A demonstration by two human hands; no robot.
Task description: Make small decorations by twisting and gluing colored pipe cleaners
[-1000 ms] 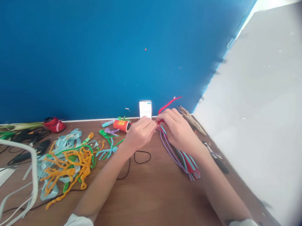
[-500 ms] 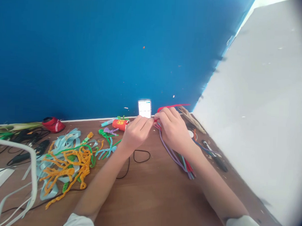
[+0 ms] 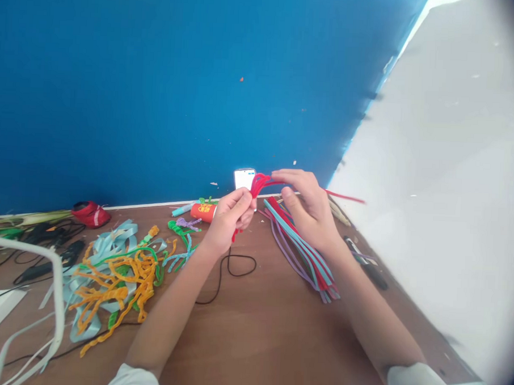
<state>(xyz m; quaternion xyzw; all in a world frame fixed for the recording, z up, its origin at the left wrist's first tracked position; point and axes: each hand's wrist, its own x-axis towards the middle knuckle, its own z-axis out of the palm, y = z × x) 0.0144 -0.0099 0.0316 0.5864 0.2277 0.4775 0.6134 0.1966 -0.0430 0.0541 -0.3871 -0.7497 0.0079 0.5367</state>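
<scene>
My left hand (image 3: 234, 214) pinches a red pipe cleaner (image 3: 261, 183), which is bent into loops above the thumb, with a short red end showing below the fingers. One long strand runs right from the loops, passes behind my right hand (image 3: 309, 209) and comes out beyond it. The fingers of my right hand are stretched out and its thumb stands apart; whether it touches the strand is hard to see. Under that hand, a bundle of red, light blue and purple pipe cleaners (image 3: 299, 245) lies on the table. Behind my left hand stands a lit phone (image 3: 243, 179), partly covered.
Orange twisted pipe cleaners (image 3: 138, 278) and pale blue ribbon (image 3: 121, 237) lie heaped on the left. A red can-like item (image 3: 203, 212) stands by the blue wall. Near are a black cable (image 3: 241, 256), a white curved tube (image 3: 59, 297) and a dark-handled tool (image 3: 375, 275).
My hands have moved apart. The right one has opened and shifted right and up, baring the bundle below. Red loops now show above my left hand, which has turned thumb up.
</scene>
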